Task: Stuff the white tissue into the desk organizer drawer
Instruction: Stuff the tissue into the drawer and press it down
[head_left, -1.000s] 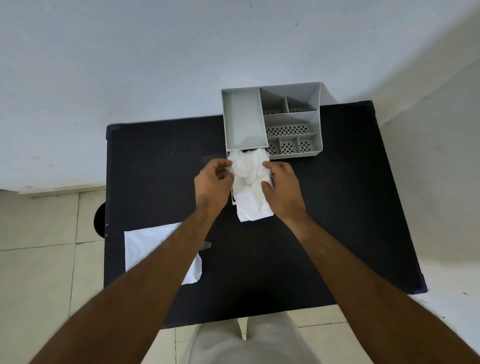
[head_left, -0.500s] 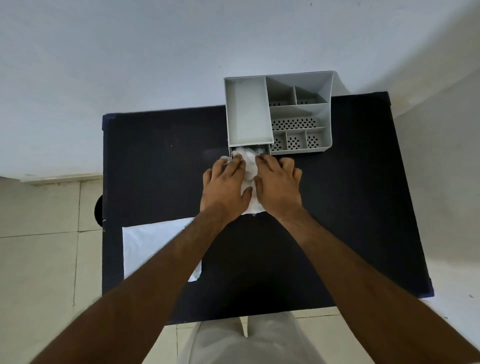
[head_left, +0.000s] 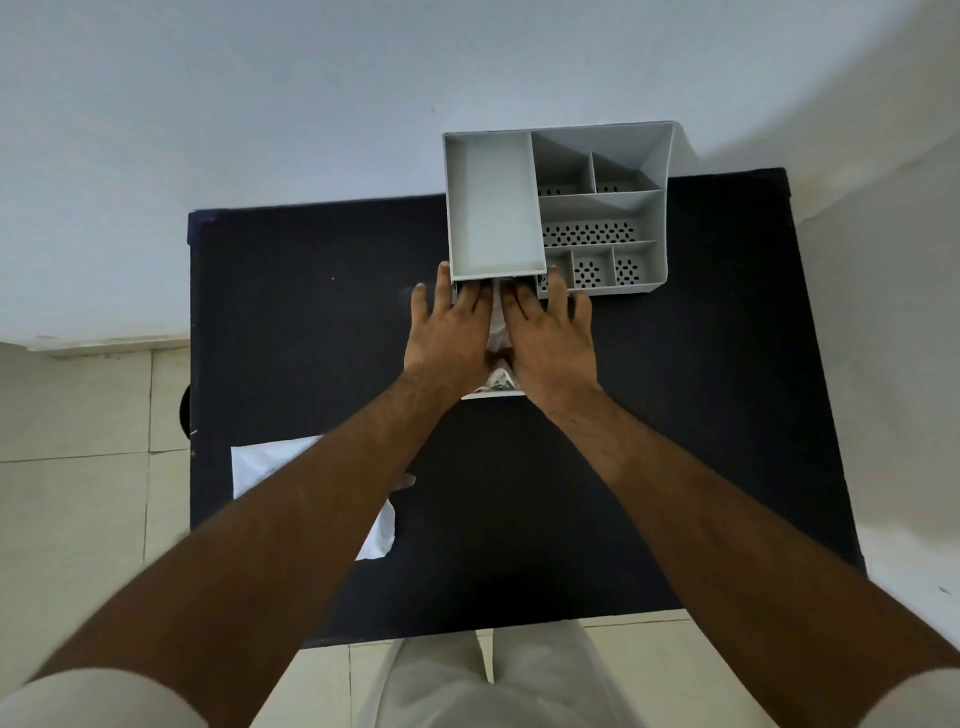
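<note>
1. Across a black table (head_left: 311, 322) set against a pale wall, we lean in with both forearms reaching forward, seen from above.

2. Toward the far edge stands the grey desk organizer (head_left: 602, 208), its open compartments bare, with perforated floors showing in the smaller ones on the right.

3. Near our left forearm, a second white sheet (head_left: 270, 462) lies flat on the table, well apart from the work.

4. Below the organizer's tall left bin, the drawer (head_left: 493, 395) is pulled out toward us; only its pale front lip shows between our wrists.

5. Our left hand (head_left: 449, 332) and right hand (head_left: 548, 332) lie palm-down side by side over the drawer, fingers spread and flat, pressing rather than gripping; nothing is pinched between them.

6. Beneath and between the hands, the white tissue (head_left: 497, 332) sits bunched in the drawer, a narrow strip of it visible, with a crumpled bit near the front lip.

7. To do this step well, we judge, the fingertips should push the wad back under the bin while the palms hold it down, so no tissue rides above the drawer walls or hangs over the lip, where it could jam the drawer when it slides shut.
</note>
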